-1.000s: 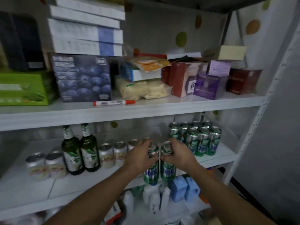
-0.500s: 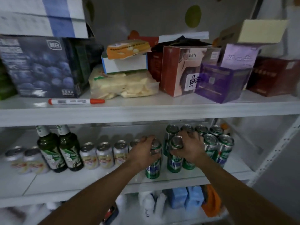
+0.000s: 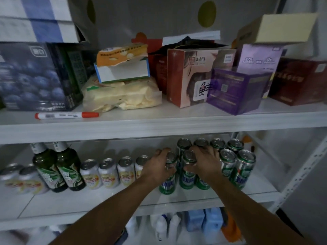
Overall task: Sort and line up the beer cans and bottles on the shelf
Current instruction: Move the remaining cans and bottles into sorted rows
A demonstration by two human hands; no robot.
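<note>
Green can [image 3: 167, 184] and second can [image 3: 187, 180] stand on the shelf [image 3: 88, 206]. Left hand [image 3: 156, 167] and right hand [image 3: 203, 165] each grip one, fingers [image 3: 163, 150] curled round, beside the green cluster [image 3: 244, 167]. White cans [image 3: 108, 172] look lined up, but the bottles [image 3: 70, 170] split two off, so there's work left.

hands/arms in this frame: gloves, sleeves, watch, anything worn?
Nothing worn that shows. The left hand and right hand are bare: no gloves and no rings visible, though the picture is dim. The left forearm and right forearm are bare down to the frame's bottom edge: no sleeve, watch or band in view.
</note>
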